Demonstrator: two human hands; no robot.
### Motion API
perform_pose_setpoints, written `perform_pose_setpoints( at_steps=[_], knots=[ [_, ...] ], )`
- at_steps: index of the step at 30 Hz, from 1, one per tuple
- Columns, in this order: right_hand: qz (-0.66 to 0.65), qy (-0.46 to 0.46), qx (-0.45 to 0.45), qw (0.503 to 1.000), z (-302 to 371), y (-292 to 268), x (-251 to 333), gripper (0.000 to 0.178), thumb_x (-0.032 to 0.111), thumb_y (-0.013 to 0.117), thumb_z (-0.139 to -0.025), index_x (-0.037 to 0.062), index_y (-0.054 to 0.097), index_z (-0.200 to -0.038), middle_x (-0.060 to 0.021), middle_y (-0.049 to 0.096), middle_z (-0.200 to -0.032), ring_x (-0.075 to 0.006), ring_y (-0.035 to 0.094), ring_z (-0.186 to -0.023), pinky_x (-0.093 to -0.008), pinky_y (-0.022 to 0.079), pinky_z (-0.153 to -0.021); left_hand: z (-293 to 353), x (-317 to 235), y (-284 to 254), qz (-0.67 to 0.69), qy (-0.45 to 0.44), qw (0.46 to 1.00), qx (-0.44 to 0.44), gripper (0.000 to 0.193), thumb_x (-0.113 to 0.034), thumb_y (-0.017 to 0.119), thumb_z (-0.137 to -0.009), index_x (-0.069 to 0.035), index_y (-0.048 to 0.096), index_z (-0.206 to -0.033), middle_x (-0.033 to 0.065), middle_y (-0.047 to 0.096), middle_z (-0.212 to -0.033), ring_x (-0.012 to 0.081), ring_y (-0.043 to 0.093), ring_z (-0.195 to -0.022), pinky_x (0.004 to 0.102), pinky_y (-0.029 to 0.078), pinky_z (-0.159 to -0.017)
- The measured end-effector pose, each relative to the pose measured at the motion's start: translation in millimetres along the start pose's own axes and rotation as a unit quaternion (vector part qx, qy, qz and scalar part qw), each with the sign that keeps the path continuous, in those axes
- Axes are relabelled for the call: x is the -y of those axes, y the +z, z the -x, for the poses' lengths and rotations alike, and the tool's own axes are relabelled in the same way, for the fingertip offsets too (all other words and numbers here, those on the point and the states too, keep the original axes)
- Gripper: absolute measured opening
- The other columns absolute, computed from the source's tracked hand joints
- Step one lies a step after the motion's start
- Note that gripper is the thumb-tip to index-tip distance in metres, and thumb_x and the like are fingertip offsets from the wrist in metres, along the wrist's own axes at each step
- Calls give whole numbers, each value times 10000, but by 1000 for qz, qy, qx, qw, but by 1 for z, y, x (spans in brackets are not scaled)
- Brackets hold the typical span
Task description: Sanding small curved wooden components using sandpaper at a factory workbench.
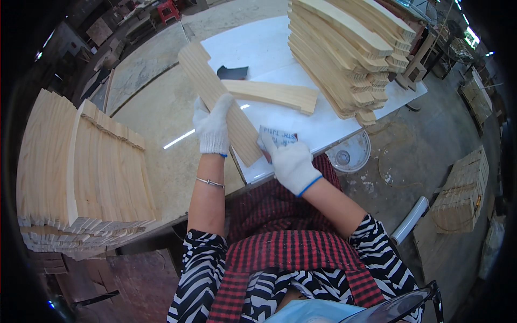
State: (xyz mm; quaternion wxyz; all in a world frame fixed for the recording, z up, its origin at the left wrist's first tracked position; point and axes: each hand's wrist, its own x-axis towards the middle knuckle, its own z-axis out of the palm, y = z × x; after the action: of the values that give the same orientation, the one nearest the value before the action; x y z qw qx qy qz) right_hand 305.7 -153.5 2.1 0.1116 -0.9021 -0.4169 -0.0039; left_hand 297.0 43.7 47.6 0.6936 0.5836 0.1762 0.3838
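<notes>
My left hand (213,124), in a white knit glove, is closed around a pale, flat wooden piece (240,129) with a rounded far end, tilted across the table. In my gloved right hand (294,167) is a folded sheet of sandpaper (281,138), printed grey on its back with some reddish-brown showing. It sits close beside the near right edge of the wood; whether it touches is hard to tell. Just beyond, a second wooden piece (274,95) lies on the white sheet (269,48), and a dark grey scrap (232,72), perhaps also sandpaper, lies behind it.
Tall stacks of similar wooden pieces stand at the back right (339,48) and at the left (107,167) of the worktable (156,107). Right of the table's edge, a white bucket (350,153) stands on the floor, with a white roll (410,219) and a bundle of wood (460,191) farther right.
</notes>
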Motion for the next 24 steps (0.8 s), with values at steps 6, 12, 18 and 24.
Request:
perform_pose_setpoints(
  at_steps=[6, 12, 18, 24],
  knots=[
    [-118, -60, -4, 991, 20, -16, -18, 441, 203, 588, -915, 187, 524, -1351, -199, 695, -796, -394, 683, -705, -517, 533, -653, -13, 5, -37, 6, -1, 1000, 10, 365, -106, 750, -865, 25, 596, -1169, 87, 682, -995, 140, 650, -850, 297, 540, -745],
    [-115, 29, 4, 993, -20, -19, -32, 319, 301, 546, -946, 120, 626, -1196, -193, 712, -839, -391, 695, -769, -516, 554, -712, -29, -6, -64, -146, -152, 966, 151, 415, -122, 740, -856, 25, 599, -1218, 81, 702, -958, 148, 677, -812, 301, 558, -715],
    [-211, 18, -113, 971, -49, 10, -29, 376, 342, 574, -930, -11, 687, -862, -267, 665, -766, -449, 664, -731, -522, 528, -683, -13, -3, -70, -586, -47, 797, 136, 633, -418, 666, -871, -36, 537, -1358, 209, 687, -1145, 340, 681, -1052, 452, 536, -902],
    [-281, 41, -167, 944, -47, 26, -34, 327, 325, 583, -926, 16, 689, -943, -275, 653, -749, -462, 649, -710, -526, 522, -679, 21, -1, -70, -704, -13, 698, 130, 852, -572, 646, -821, -102, 390, -1484, 242, 572, -1287, 410, 601, -1167, 471, 491, -974]
  ],
)
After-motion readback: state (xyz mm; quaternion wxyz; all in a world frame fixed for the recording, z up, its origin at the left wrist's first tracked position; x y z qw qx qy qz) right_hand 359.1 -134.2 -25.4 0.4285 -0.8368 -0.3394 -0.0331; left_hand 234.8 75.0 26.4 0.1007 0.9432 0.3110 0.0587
